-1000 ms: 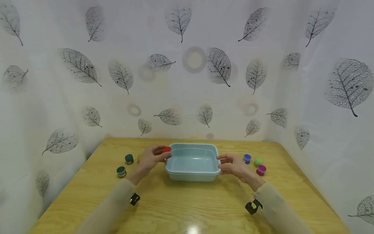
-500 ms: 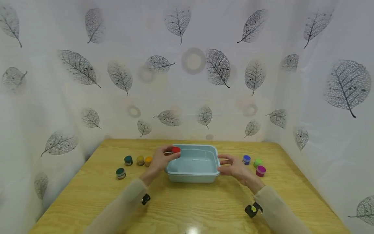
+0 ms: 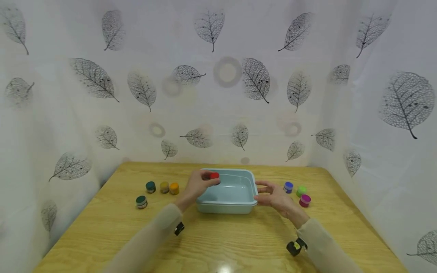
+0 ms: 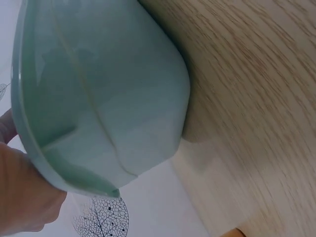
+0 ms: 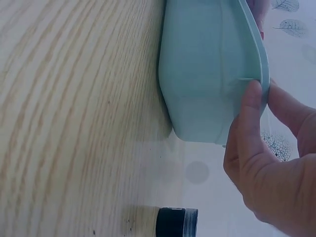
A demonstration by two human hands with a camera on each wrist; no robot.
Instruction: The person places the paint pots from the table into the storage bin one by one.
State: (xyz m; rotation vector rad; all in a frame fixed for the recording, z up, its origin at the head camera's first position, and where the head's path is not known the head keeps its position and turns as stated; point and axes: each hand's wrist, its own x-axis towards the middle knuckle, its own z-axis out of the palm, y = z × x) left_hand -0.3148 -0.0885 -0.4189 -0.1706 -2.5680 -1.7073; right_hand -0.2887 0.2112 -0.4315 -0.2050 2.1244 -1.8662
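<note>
Between the left hand (image 3: 198, 184) and the right hand (image 3: 277, 197), a pale blue plastic basin (image 3: 223, 203) is sitting on a wood-grain table (image 3: 225, 239) in the head view. Fingers bent, the left is pinching a red-lidded jar (image 3: 214, 176) over the basin's interior; probably light, rigid and smooth enough to slip, it is calling for a hold round its sides. From the left wrist, that hand is reaching above the rim, its fingertips and the jar staying hidden. From the right wrist, the opposite hand is gripping the rim, digits straddling the edge, steadying what is likely a stiff, lightweight tub.
</note>
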